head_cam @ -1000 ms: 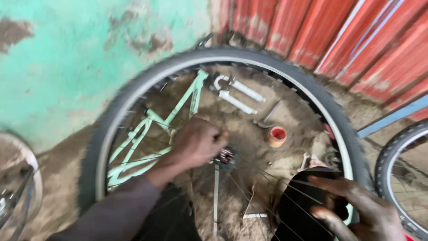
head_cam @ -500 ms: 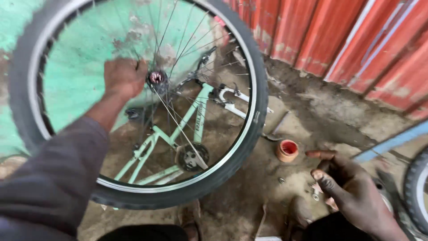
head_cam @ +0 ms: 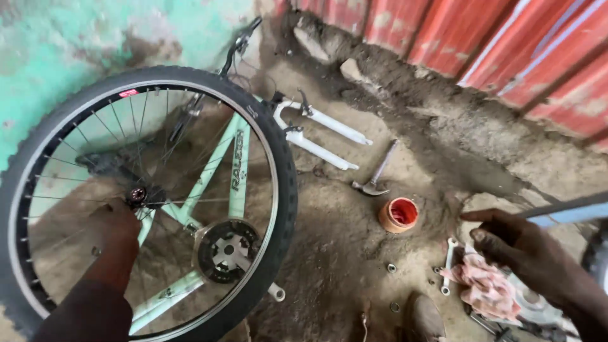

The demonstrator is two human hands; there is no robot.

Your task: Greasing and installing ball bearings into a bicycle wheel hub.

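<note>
Upright at left, a bicycle wheel is gripped at its hub by the left hand; the right hand hovers loosely open, empty, well apart, above a pink rag.

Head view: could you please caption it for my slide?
Left hand grips a bicycle wheel at its hub; right hand hovers above a wrench.

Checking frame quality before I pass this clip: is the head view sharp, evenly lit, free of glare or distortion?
Head view: soft, even daylight, no hard shadows or glare. The left hand at the wheel hub is slightly motion-smeared; the right hand near the orange cup is soft too. Hammer and white fork read sharply. Wide-angle bending shows toward the edges.
</note>
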